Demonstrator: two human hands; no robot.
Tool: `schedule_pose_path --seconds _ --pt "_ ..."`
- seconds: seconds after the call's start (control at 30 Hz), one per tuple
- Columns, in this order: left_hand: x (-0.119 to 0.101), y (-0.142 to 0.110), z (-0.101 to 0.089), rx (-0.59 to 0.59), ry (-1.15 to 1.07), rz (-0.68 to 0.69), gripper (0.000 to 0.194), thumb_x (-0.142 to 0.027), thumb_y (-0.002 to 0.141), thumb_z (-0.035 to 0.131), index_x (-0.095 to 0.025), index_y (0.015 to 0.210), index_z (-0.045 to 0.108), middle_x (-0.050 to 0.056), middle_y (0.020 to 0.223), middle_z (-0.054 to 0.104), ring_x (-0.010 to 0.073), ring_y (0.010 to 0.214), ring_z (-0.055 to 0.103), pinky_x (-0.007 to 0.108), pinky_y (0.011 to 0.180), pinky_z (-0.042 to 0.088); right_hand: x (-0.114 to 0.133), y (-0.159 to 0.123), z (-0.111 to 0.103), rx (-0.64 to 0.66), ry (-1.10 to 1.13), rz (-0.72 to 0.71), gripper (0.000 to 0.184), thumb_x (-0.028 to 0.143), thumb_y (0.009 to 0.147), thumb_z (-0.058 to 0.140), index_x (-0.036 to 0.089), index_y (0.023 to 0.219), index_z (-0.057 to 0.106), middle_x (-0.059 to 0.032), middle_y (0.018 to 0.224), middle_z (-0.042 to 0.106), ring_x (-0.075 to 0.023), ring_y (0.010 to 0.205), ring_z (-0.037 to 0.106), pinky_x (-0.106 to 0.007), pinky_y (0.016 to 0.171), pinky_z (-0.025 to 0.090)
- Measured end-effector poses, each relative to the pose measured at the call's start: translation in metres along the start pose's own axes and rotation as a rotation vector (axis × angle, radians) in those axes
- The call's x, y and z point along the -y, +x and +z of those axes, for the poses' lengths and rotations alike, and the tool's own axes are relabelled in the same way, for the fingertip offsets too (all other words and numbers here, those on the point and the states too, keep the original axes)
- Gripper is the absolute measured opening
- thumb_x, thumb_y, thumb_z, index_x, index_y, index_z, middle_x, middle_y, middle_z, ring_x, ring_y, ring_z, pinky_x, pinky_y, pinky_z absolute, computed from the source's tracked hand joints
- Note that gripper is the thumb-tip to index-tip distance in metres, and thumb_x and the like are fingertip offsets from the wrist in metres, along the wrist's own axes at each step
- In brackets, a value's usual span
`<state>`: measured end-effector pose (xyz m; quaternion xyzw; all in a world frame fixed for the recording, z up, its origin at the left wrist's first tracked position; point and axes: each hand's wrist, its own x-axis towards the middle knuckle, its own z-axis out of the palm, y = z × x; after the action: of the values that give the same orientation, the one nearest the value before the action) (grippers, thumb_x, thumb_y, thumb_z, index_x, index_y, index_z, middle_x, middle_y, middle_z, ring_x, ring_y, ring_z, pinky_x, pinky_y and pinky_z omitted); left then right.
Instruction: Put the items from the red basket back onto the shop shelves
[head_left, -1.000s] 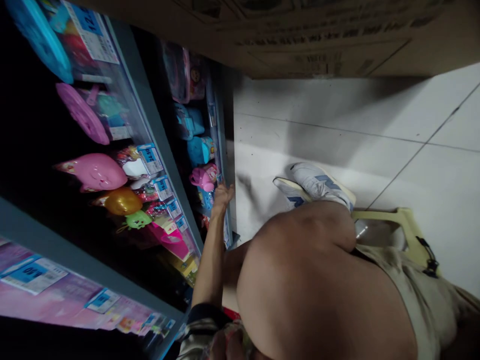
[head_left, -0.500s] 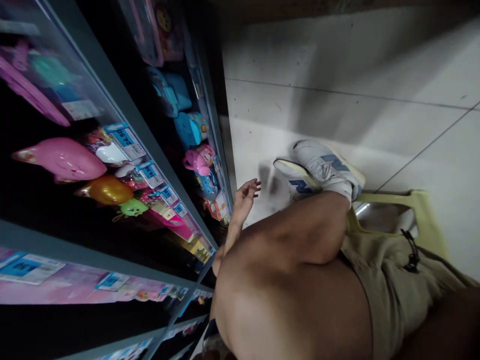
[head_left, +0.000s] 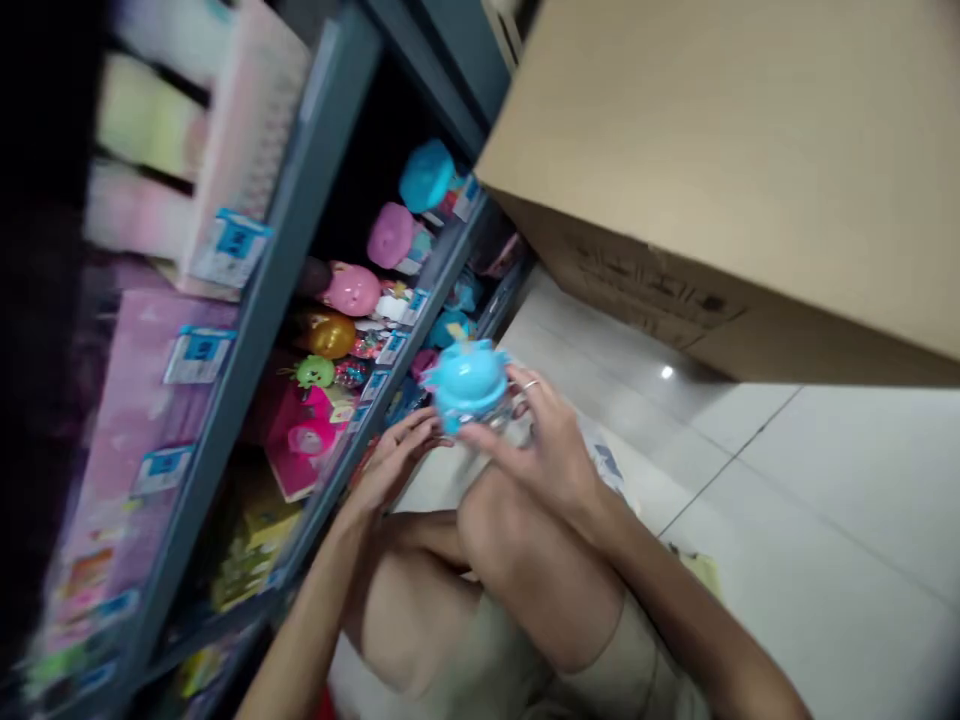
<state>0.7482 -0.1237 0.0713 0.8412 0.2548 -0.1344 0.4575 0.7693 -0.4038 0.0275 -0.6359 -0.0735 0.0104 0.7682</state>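
Blue plastic toy container (head_left: pixel 469 382) with rounded turquoise lid: in hand, off the shelf, above the knees, just in front of the shelf's lower front edge. Clear lower body partly hidden by fingers and motion blur.

Right hand (head_left: pixel 544 445): closed around the container from the far side, thumb under the lid, ring (head_left: pixel 530 383) on one finger. Left hand (head_left: pixel 386 462): open, fingers loosely curled, just beside the container; contact not determinable. Hands apart, one on each side.

Status: one item in hand. On the grey metal shelf (head_left: pixel 442 265): pink toy (head_left: pixel 351 290), gold round toy (head_left: pixel 326 334), green toy (head_left: pixel 314 372) and blue price tags (head_left: pixel 392 347), all out of hand.

Overhead at right: cardboard carton (head_left: pixel 720 170). Below: white tile floor (head_left: pixel 825 520).
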Motion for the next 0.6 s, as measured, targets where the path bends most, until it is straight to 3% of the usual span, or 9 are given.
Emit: schedule_pose_path --seconds 0.1,0.23,0.33,0.47,0.6 --pt "0.004 0.006 0.027 0.248 -0.164 0.116 0.061 -0.052 0.094 0.085 -0.024 0.147 0.076 0.017 0.148 0.075 0.0373 0.125 0.078 0.052 0.109 0.064 -0.051 0.016 -0.013 -0.087 0.108 0.169 0.069 0.062 0.099 0.08 0.015 0.147 0.068 -0.0143 0.131 0.079 -0.0276 0.108 0.076 -0.041 0.098 0.064" --pt "0.011 0.037 0.078 0.267 -0.258 0.237 0.087 -0.053 0.073 0.103 -0.023 0.149 0.072 0.019 0.159 0.068 0.0398 0.142 0.069 0.059 0.123 0.053 -0.094 0.02 -0.024 0.046 0.163 0.229 0.068 0.066 0.099 0.077 0.012 0.14 0.072 -0.0153 0.132 0.08 -0.0292 0.115 0.076 -0.042 0.106 0.06" --pt "0.014 0.064 0.1 0.303 -0.274 0.321 0.088 -0.054 0.072 0.104 -0.016 0.145 0.072 0.02 0.148 0.074 0.0374 0.136 0.071 0.056 0.123 0.053 -0.116 0.025 -0.023 0.173 0.035 0.231 0.073 0.068 0.092 0.082 0.015 0.141 0.071 -0.0145 0.133 0.08 -0.0296 0.115 0.075 -0.043 0.106 0.061" --pt "0.028 0.092 0.111 0.248 -0.335 0.306 0.084 -0.057 0.066 0.106 -0.013 0.133 0.077 0.018 0.127 0.082 0.0327 0.112 0.079 0.05 0.107 0.061 -0.146 0.047 -0.013 0.292 -0.099 0.206 0.081 0.064 0.086 0.086 0.015 0.147 0.065 -0.0158 0.133 0.078 -0.0327 0.122 0.074 -0.045 0.103 0.063" --pt "0.048 0.12 0.114 0.042 -0.358 0.311 0.082 -0.046 0.06 0.109 -0.016 0.13 0.079 0.014 0.123 0.083 0.0309 0.107 0.079 0.046 0.102 0.063 -0.176 0.08 0.009 0.431 -0.163 0.125 0.08 0.053 0.085 0.088 0.017 0.152 0.06 -0.015 0.137 0.077 -0.034 0.13 0.072 -0.05 0.113 0.061"
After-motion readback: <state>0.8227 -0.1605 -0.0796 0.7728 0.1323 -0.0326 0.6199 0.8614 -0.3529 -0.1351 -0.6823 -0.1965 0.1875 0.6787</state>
